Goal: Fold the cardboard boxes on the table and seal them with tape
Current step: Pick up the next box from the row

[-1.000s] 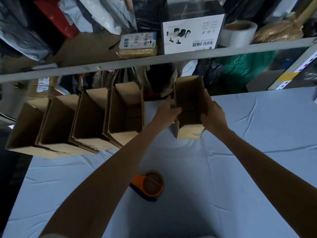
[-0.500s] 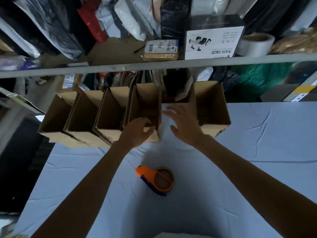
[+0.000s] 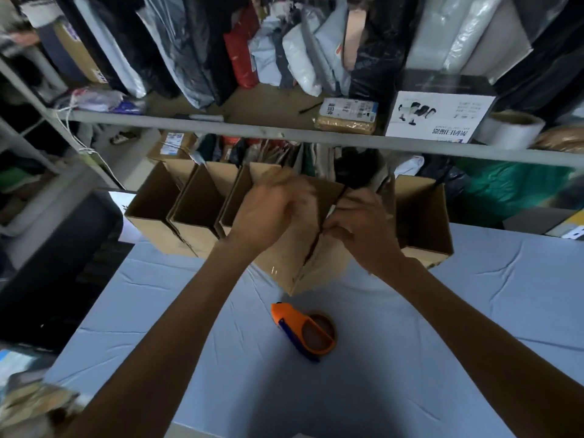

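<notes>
A brown cardboard box (image 3: 294,267) stands tilted at the far middle of the table, one corner pointing toward me. My left hand (image 3: 268,216), blurred, grips its upper left side with curled fingers. My right hand (image 3: 363,235) pinches a flap along the dark gap at its top. Three open boxes (image 3: 192,213) stand in a row to the left, and one open box (image 3: 423,216) stands to the right. An orange tape dispenser (image 3: 303,331) lies on the blue cloth in front of the held box, between my forearms.
The table (image 3: 474,311) is covered with a wrinkled blue cloth. A grey shelf rail (image 3: 284,134) crosses above the boxes, carrying parcels, a white product box (image 3: 439,116) and a tape roll (image 3: 512,129). Dark clutter sits past the table's left edge.
Both hands left the right box and reached for the fourth box in the row. That box now sits pulled out toward me and tilted, with both hands on it. The view shifted left.
</notes>
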`<state>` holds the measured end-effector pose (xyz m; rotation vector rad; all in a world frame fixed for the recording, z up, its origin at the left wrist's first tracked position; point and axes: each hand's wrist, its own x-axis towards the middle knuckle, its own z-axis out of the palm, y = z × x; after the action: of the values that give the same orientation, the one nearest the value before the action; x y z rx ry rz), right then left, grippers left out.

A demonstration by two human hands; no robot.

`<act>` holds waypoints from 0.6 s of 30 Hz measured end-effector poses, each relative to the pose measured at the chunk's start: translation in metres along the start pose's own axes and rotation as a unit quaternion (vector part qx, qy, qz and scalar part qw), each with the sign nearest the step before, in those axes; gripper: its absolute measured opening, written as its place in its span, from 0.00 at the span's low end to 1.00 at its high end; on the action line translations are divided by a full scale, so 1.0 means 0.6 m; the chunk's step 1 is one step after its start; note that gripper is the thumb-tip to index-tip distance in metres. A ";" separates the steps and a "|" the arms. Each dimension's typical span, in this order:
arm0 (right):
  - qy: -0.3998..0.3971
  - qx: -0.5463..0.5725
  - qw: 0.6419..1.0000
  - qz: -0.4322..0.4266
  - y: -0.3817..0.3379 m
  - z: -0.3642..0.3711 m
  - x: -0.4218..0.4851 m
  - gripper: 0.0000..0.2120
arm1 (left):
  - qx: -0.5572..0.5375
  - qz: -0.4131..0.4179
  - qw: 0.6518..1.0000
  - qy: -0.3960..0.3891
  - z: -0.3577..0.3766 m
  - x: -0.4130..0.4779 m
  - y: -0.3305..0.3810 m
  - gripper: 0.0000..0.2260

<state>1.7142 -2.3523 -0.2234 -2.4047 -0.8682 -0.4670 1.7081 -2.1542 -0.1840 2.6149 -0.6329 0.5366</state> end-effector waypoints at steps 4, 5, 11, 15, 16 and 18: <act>0.021 0.113 0.993 0.000 -0.076 -0.036 0.000 0.04 | -0.131 -0.087 0.987 0.031 -0.074 -0.062 0.026 0.19; 0.033 0.138 0.990 0.016 -0.094 -0.034 -0.005 0.02 | -0.159 -0.103 0.982 0.011 -0.089 -0.088 0.029 0.19; 0.014 0.340 0.912 0.228 -0.215 0.015 -0.029 0.03 | -0.143 -0.148 0.977 -0.059 -0.141 -0.229 -0.013 0.19; -0.004 0.367 0.884 0.289 -0.269 0.084 -0.037 0.03 | -0.080 -0.197 0.977 -0.035 -0.146 -0.255 -0.074 0.05; 0.004 0.372 0.880 0.295 -0.280 0.099 -0.039 0.03 | -0.090 -0.204 0.973 -0.049 -0.144 -0.262 -0.091 0.04; 0.026 0.404 0.856 0.323 -0.296 0.128 -0.041 0.06 | -0.135 -0.217 0.964 -0.075 -0.138 -0.278 -0.120 0.07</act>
<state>1.5882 -2.2038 -0.2312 -1.7103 -0.1146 0.1024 1.5842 -1.9997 -0.2089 2.4376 -0.1456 0.1078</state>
